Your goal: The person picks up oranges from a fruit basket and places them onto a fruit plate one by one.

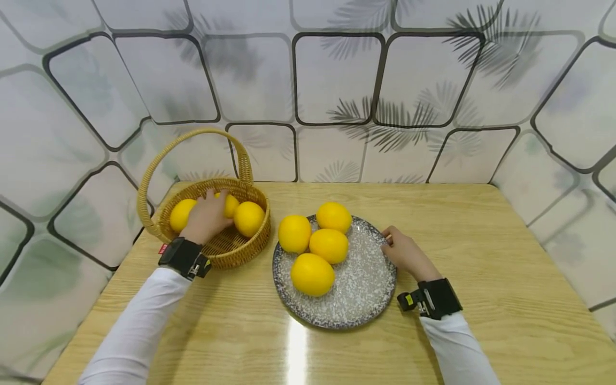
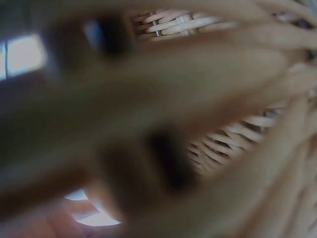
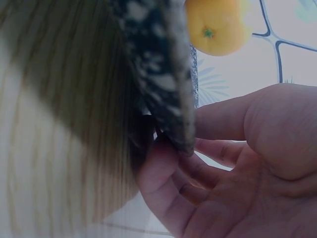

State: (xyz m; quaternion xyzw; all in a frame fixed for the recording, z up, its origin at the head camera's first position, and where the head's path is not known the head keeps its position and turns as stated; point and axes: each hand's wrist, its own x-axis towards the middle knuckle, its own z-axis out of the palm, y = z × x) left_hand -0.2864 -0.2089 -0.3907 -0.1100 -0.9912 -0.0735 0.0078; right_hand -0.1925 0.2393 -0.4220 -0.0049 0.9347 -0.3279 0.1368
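Note:
My left hand (image 1: 207,216) reaches into a wicker basket (image 1: 231,261) with a tall handle. Its fingers and thumb curl about a yellow-orange orange (image 1: 230,205), partly covered by the hand. One orange (image 1: 182,215) lies to the left of that hand and another (image 1: 249,218) to the right. In the left wrist view, blurred wicker (image 2: 237,59) hides most of the hand. My right hand (image 1: 406,252) grips the right rim of a speckled grey plate (image 1: 366,283), thumb above and fingers beneath, as the right wrist view shows. Several oranges (image 1: 313,275) sit on the plate's left half.
The basket stands at the back left of a light wooden table (image 1: 500,278), to the left of the plate. Its arched handle (image 1: 159,160) rises over the left hand. A patterned wall covering (image 1: 337,80) borders the table at the back and sides.

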